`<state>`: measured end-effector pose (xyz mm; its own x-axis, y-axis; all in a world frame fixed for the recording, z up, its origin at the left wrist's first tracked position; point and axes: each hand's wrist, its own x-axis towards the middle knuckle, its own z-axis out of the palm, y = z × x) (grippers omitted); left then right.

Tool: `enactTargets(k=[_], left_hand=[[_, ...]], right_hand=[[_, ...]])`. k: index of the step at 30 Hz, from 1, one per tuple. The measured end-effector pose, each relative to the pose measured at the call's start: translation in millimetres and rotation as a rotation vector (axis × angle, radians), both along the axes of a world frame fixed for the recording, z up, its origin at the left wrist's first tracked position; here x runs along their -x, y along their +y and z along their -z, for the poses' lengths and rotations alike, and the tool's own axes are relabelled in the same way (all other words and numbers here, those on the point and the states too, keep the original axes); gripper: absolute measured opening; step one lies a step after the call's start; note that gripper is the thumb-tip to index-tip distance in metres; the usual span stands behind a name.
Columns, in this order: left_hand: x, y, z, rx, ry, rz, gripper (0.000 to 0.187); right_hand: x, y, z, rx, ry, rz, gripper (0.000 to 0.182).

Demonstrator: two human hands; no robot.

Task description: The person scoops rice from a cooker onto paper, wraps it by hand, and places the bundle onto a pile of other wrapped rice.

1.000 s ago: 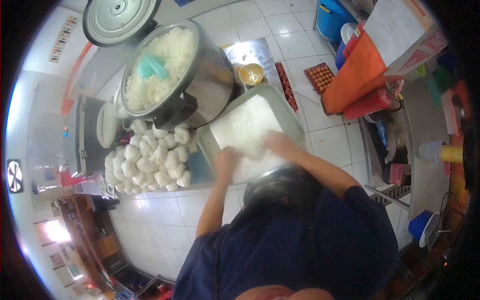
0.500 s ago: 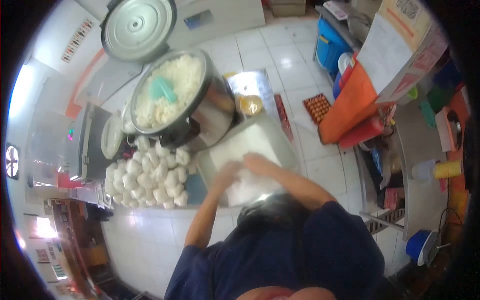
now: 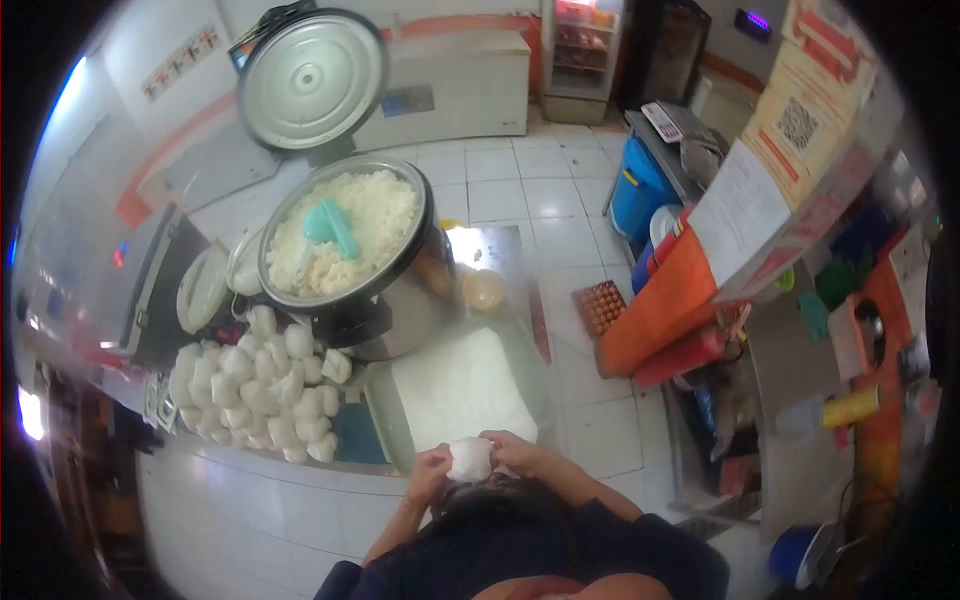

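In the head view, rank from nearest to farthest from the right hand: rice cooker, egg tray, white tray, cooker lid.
1. White tray, just ahead of the right hand.
2. Egg tray, on the floor, ahead-right.
3. Rice cooker, ahead-left.
4. Cooker lid, raised behind it.

Shiny metal rice cooker with a glossy lid, a smooth plastic paddle, glazed floor tiles.

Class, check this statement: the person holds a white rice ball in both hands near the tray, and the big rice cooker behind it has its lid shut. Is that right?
Not quite. The head view shows the rice cooker with its lid raised, the rice and a teal paddle exposed. The rest stands: both hands, left and right, hold the white rice ball near the tray.
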<state>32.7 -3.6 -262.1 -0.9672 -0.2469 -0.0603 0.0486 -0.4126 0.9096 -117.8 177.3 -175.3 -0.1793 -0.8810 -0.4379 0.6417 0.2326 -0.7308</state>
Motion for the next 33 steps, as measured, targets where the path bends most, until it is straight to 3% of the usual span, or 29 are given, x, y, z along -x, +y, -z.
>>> enactTargets(k=[2,4,6,8,9,10,11,13,15,16,17,20,21,23,24,25,26,27,28,29,30,31,32,33], left_hand=[[-9.5,-6.4,-20.8,0.212,-0.333,0.078,0.019],[-6.2,-3.4,-46.2,0.121,-0.358,0.011,0.024],[-2.4,1.7,-91.3,-0.014,-0.427,-0.056,0.033],[-4.9,6.1,-80.6,0.054,-0.426,-0.058,0.039],[-9.3,11.4,-76.1,0.14,-0.449,-0.012,0.045],[-10.1,17.7,-78.8,0.44,-0.472,-0.089,0.064],[-11.0,20.1,-79.0,0.394,-0.484,-0.169,0.064],[-15.9,17.9,-76.6,0.1,-0.521,-0.208,0.066],[-33.7,24.1,-74.4,-0.018,-0.503,-0.34,0.056],[-41.5,21.9,-78.4,0.008,-0.445,-0.265,0.054],[-48.5,19.3,-81.6,0.04,-0.383,-0.185,0.053],[-65.2,22.5,-81.5,0.036,-0.345,-0.062,0.053],[-70.5,23.6,-80.3,0.11,-0.265,0.012,0.053],[-75.3,26.5,-78.8,0.116,-0.203,-0.03,0.052],[-77.4,18.9,-90.2,0.111,-0.196,0.008,0.053],[-80.1,10.6,-97.8,0.113,-0.192,0.048,0.054],[-83.7,3.9,-96.8,0.304,-0.284,-0.054,0.062],[-84.3,-7.7,-102.9,0.305,-0.446,-0.11,0.071],[-84.8,-14.4,-91.6,0.431,-0.569,-0.279,0.079],[-86.0,-26.8,-99.8,0.379,-0.611,-0.398,0.09],[-84.7,-41.5,-107.8,0.283,-0.574,-0.461,0.091],[-81.8,-51.2,-103.2,0.164,-0.567,-0.534,0.079],[-79.1,-66.2,-114.7,0.168,-0.603,-0.552,0.065],[-77.9,-83.9,-111.9,0.104,-0.56,-0.576,0.06]], right_hand=[[-0.3,-2.8,-3.5,-0.081,0.055,0.006,0.036],[2.3,-11.5,2.8,-0.261,0.433,0.029,0.033],[1.2,-24.8,-36.6,-0.323,0.629,-0.078,0.032],[-3.5,-38.6,-39.1,-0.3,0.967,-0.216,0.026],[-6.5,-44.6,-47.1,-0.282,0.99,-0.296,0.026],[-11.6,-49.1,-60.7,-0.193,0.863,-0.364,0.024],[-15.1,-53.5,-67.6,-0.119,0.723,-0.435,0.022],[-15.2,-64.0,-57.3,-0.082,0.686,-0.58,0.022],[-20.5,-68.9,-53.1,-0.155,0.453,-0.566,0.025],[-22.5,-71.2,-46.5,-0.141,0.4,-0.533,0.038],[-24.1,-76.2,-37.6,-0.155,0.396,-0.579,0.038],[-26.3,-90.4,-5.1,-0.047,0.995,-0.738,0.059],[-28.9,-96.9,-7.1,-0.045,0.998,-0.764,0.059],[-37.1,-111.5,-14.5,0.409,1.506,-0.613,0.056],[-38.7,-117.4,-19.1,0.42,1.524,-0.676,0.06],[-41.0,-122.5,-22.4,0.425,1.51,-0.69,0.06],[-43.6,-129.3,-24.7,0.417,1.52,-0.652,0.059],[-45.0,-134.4,-26.0,0.398,1.529,-0.614,0.059],[-40.7,-140.2,-14.8,0.346,1.444,-0.668,0.059],[-46.9,-145.7,-18.5,0.326,1.434,-0.674,0.059],[-55.3,-153.3,-24.8,0.246,1.037,-0.646,0.056],[-63.1,-162.7,-28.3,0.168,0.645,-0.59,0.053],[-73.2,-174.0,-23.6,0.151,0.639,-0.577,0.053],[-85.9,-187.4,-13.9,0.117,0.568,-0.408,0.053]])
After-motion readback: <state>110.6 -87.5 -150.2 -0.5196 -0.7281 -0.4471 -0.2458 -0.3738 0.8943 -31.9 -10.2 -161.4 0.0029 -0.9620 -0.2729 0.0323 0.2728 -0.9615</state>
